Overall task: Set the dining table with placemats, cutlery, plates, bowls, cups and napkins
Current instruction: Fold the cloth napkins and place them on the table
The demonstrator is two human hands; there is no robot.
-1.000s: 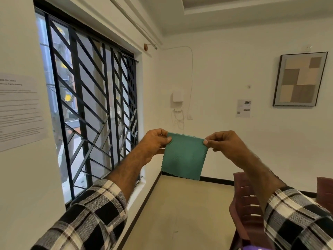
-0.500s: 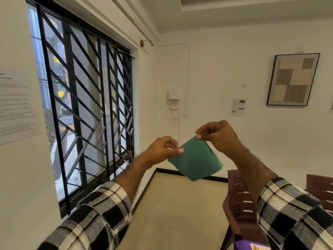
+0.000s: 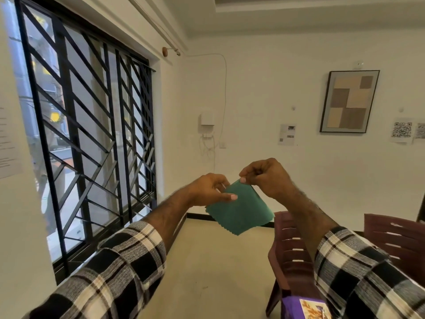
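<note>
- I see both hands raised in front of the head camera, holding a green napkin (image 3: 239, 211) up in the air between them, well above the floor
- My right hand (image 3: 268, 178) pinches the napkin's top corner between thumb and fingertip, the other fingers curled in above it
- My left hand (image 3: 208, 191) grips the napkin's left edge a little lower, the thumb lying across the cloth's face and the fingers curled behind it
- The napkin hangs tilted like a diamond, one corner up at the right hand, its lower edges cut in a fine zigzag; I cannot tell whether it is folded double
- Both forearms come out of black-and-white checked sleeves (image 3: 119, 270) rolled up short of the elbow
- Behind the napkin stands a dark red plastic chair (image 3: 289, 247), with a second chair (image 3: 397, 240) to the right of it
- At the bottom edge, a purple box (image 3: 303, 308) with a printed picture shows in part
- On the left is a window with a black metal grille (image 3: 92, 134); on the far white wall hang a framed picture (image 3: 348, 101) of beige and brown blocks and several paper sheets with QR codes (image 3: 402, 130)
</note>
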